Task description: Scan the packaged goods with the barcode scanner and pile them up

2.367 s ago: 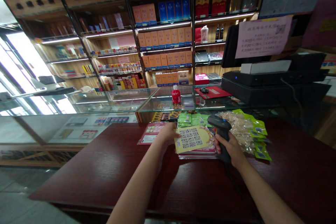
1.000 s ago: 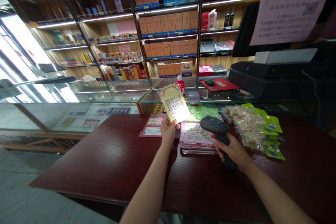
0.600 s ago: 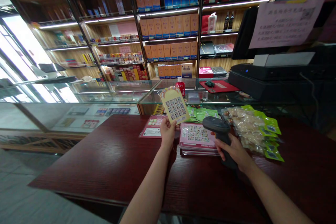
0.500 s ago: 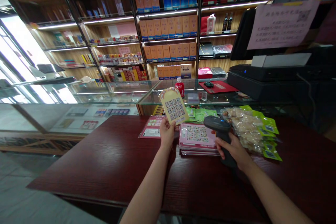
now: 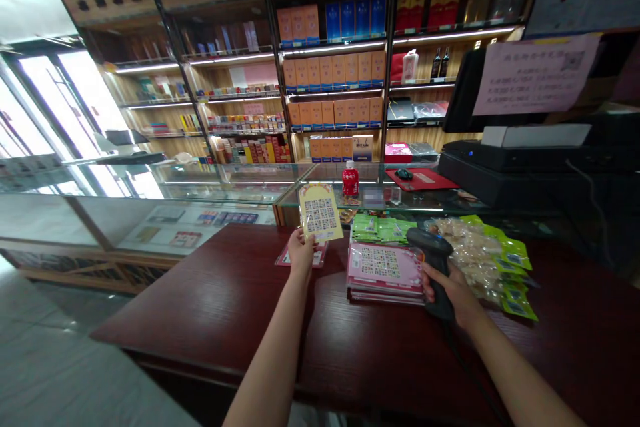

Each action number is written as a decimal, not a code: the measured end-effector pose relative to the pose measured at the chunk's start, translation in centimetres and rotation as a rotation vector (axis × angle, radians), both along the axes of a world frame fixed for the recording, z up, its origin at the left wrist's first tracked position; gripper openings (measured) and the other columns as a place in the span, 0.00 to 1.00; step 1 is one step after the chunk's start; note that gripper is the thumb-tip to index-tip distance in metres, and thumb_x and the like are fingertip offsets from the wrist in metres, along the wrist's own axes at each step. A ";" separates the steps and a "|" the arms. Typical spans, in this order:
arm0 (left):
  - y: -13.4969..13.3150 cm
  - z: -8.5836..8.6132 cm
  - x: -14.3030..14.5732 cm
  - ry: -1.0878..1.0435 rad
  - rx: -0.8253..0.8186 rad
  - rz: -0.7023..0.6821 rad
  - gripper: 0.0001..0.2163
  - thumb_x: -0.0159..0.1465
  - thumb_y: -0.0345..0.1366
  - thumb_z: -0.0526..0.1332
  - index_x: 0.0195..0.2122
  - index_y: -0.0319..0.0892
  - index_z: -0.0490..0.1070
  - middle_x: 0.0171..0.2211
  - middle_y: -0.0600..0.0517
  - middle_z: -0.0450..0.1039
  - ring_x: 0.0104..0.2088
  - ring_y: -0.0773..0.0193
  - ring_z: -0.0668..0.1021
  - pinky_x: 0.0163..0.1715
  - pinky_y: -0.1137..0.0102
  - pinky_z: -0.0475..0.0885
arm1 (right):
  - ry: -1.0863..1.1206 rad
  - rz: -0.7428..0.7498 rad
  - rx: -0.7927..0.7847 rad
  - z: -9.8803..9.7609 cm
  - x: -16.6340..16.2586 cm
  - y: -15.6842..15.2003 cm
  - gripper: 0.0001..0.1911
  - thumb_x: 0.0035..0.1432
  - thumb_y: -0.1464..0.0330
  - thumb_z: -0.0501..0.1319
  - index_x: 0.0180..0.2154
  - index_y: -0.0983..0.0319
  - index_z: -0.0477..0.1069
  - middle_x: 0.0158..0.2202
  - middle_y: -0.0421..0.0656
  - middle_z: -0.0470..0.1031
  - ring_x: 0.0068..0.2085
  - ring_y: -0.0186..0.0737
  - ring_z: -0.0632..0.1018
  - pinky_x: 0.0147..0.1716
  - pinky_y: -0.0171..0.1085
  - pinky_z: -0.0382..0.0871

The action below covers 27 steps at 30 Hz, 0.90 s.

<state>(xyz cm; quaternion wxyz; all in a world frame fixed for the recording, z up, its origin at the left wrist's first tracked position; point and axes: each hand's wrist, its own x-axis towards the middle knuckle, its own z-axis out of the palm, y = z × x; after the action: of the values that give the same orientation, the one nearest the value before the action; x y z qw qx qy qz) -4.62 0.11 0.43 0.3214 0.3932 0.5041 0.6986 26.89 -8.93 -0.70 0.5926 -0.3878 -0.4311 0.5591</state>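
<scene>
My left hand [image 5: 302, 251] grips the lower edge of a pale yellow card [image 5: 321, 213] in clear wrap, printed with a grid of small pictures and held upright above the table. Behind and below it lies a pink packet [image 5: 319, 255], partly hidden. My right hand [image 5: 453, 287] is wrapped round the handle of a black barcode scanner [image 5: 434, 257], whose head points left. Between my hands sits a stack of pink packets [image 5: 383, 267], the top one bearing a similar grid. Green packets [image 5: 380, 228] lie just behind that stack.
Clear bags of pale food with green labels [image 5: 485, 260] lie right of the scanner on the dark wooden table [image 5: 225, 320]. A red-labelled bottle [image 5: 351, 180] and a mouse [image 5: 404, 175] on a red mat stand on the glass counter. A monitor [image 5: 463, 90] rises at right; stocked shelves line the back.
The yellow card in my left hand has moved left, away from the stack and the scanner. My right hand with the scanner has shifted slightly right. The view has tilted up a little.
</scene>
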 end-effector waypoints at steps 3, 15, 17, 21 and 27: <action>-0.2 0.2 -3.3 0.053 -0.100 0.061 0.12 0.51 0.30 0.60 0.38 0.38 0.66 0.29 0.52 0.73 0.20 0.69 0.74 0.22 0.73 0.70 | -0.004 0.006 0.001 -0.2 0.0 0.1 0.21 0.46 0.59 0.72 0.38 0.60 0.68 0.20 0.34 0.70 0.17 0.30 0.67 0.14 0.30 0.62; -3.4 -2.4 -7.6 0.931 -0.536 0.411 0.15 0.59 0.39 0.58 0.45 0.43 0.76 0.40 0.39 0.77 0.44 0.45 0.77 0.40 0.59 0.69 | -0.090 -0.009 0.028 -0.3 -0.3 -0.3 0.19 0.47 0.58 0.71 0.34 0.60 0.67 0.18 0.34 0.69 0.16 0.30 0.67 0.14 0.30 0.63; -3.8 -2.2 -7.1 1.040 -0.517 0.477 0.17 0.59 0.40 0.58 0.48 0.44 0.76 0.44 0.37 0.74 0.46 0.42 0.74 0.42 0.56 0.68 | -0.087 -0.015 0.020 -0.5 -0.3 -0.2 0.19 0.47 0.58 0.72 0.34 0.60 0.67 0.19 0.34 0.69 0.16 0.29 0.67 0.14 0.30 0.63; -4.2 -1.9 -6.6 1.163 -0.305 0.294 0.13 0.60 0.34 0.57 0.43 0.45 0.79 0.41 0.43 0.74 0.45 0.51 0.73 0.47 0.60 0.67 | -0.083 -0.028 -0.015 -0.5 -0.2 0.0 0.19 0.46 0.59 0.72 0.33 0.60 0.66 0.18 0.34 0.69 0.16 0.29 0.67 0.14 0.30 0.62; -3.9 -2.6 -6.0 1.238 -0.205 0.044 0.15 0.58 0.26 0.55 0.37 0.46 0.81 0.39 0.47 0.76 0.43 0.56 0.74 0.47 0.63 0.66 | -0.086 -0.009 -0.003 -0.5 0.0 0.0 0.18 0.48 0.60 0.72 0.34 0.60 0.67 0.19 0.34 0.69 0.16 0.29 0.67 0.14 0.30 0.63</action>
<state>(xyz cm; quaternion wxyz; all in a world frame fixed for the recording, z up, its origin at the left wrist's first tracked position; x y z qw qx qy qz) -10.67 -3.84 -2.18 -0.0087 0.6816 0.6691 0.2959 26.92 -8.97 -1.21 0.5752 -0.4144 -0.4537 0.5400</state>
